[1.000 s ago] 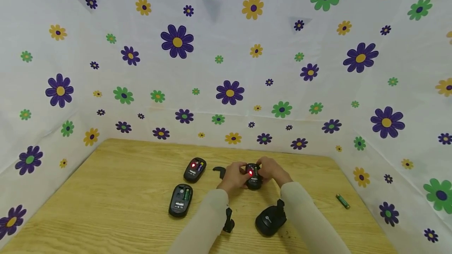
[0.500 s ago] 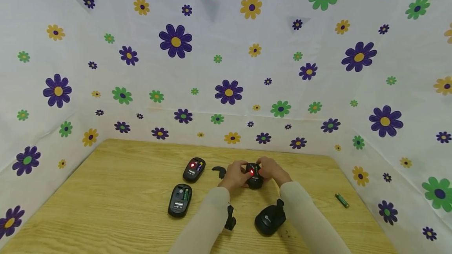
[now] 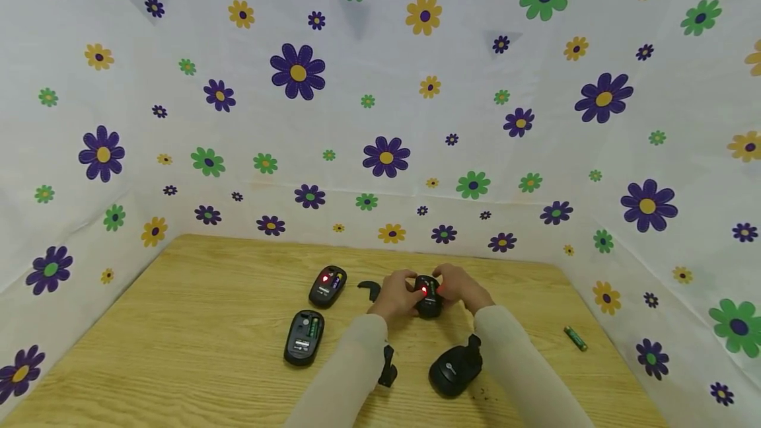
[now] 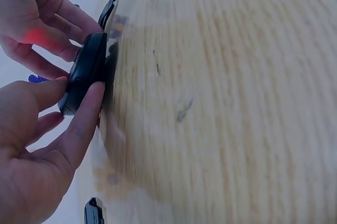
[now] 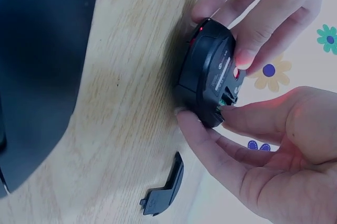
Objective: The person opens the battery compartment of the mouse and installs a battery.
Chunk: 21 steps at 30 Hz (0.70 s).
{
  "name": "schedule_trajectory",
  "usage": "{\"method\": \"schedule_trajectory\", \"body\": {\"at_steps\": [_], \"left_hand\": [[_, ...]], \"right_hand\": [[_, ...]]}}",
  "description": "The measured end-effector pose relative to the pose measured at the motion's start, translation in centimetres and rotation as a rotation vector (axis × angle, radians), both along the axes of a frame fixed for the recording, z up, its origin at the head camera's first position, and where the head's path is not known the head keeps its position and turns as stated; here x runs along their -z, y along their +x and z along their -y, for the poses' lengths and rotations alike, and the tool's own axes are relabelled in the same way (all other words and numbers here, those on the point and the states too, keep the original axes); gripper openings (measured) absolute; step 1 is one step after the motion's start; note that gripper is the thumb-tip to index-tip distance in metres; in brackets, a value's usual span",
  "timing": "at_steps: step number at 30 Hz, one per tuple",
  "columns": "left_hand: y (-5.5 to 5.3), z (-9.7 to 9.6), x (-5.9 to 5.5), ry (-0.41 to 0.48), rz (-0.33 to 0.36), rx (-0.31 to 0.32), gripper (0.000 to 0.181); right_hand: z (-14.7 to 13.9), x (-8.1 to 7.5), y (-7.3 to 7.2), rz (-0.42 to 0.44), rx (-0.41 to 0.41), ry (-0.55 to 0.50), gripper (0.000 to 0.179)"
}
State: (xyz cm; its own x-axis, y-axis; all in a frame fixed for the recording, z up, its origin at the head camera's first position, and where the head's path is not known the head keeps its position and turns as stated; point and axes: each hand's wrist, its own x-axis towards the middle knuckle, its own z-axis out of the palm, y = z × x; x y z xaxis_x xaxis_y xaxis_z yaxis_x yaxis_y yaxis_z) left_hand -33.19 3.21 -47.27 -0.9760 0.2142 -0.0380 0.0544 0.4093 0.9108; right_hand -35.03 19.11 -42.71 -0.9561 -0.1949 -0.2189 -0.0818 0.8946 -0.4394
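Both hands hold a black computer mouse (image 3: 429,308) upside down, low over the wooden table, its red sensor light lit. My left hand (image 3: 394,297) grips one side, thumb on the underside by the light. On the other side, my right hand (image 3: 460,285) pinches the edge, fingers under the shell and thumb at the battery slot. A bit of green battery (image 5: 221,104) shows under that thumb in the right wrist view. One black battery cover (image 3: 370,287) lies left of the left hand; another cover (image 5: 164,186) lies near the right hand in the right wrist view.
Two upturned mice, one lit (image 3: 327,286) and one unlit (image 3: 304,338), lie on the left with batteries showing. A black mouse (image 3: 453,374) sits right side up between the forearms. A loose green battery (image 3: 575,338) lies at the right. Flowered cloth (image 3: 333,111) walls the table (image 3: 196,322).
Both hands keep their hold on the mouse, nearly still. The right thumb has shifted slightly over the battery slot.
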Motion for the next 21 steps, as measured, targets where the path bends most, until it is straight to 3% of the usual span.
{"method": "schedule_trajectory", "body": {"at_steps": [10,14,21], "left_hand": [[-0.1,-0.3,0.1,-0.022,-0.031,-0.015,0.046],[-0.3,-0.1,0.3,-0.068,-0.046,-0.039,0.045],[-0.1,1.1,-0.7,-0.111,-0.098,-0.069,0.043]], "right_hand": [[-0.1,-0.1,-0.2,-0.006,-0.005,0.002,0.047],[-0.4,0.0,-0.2,-0.004,-0.001,-0.002,0.047],[-1.1,-0.4,0.6,0.008,0.017,-0.082,0.049]]}}
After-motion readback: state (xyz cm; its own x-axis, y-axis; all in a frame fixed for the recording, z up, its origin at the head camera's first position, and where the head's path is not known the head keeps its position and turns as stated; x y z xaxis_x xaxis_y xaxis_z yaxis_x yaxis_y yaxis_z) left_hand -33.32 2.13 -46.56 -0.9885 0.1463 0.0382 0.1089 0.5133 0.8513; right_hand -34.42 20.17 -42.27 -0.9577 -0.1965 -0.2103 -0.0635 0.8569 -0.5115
